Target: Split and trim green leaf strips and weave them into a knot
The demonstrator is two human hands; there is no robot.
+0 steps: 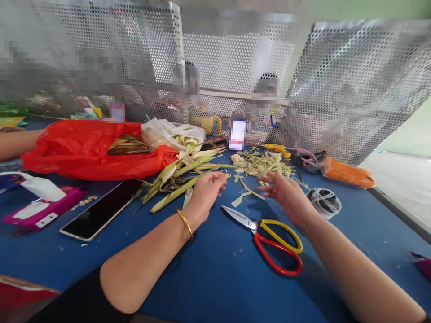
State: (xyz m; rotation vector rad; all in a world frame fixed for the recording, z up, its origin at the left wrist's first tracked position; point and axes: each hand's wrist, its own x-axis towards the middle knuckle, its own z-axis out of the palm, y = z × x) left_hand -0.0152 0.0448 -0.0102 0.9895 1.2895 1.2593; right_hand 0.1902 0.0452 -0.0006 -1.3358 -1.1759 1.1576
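Left hand [207, 190]: fingers curled narrow beside the long yellow-green leafy stalks [173, 195]; I cannot tell whether they grip the small pale scrap [228, 175].
Right hand [283, 193]: fingers loosely spread, nothing visible in them, at the near edge of the heap of pale green shreds [257, 165].
Scissors hazard: steel scissors with yellow and red handles [252, 225] lie on the blue surface [202, 282]; a careless left-wrist sweep could meet the point.
Heap hazard: a wide right-hand stroke could scatter shreds.
Obscured: red plastic bag [77, 146] contents, partly; detail behind the perforated metal screen [232, 56].
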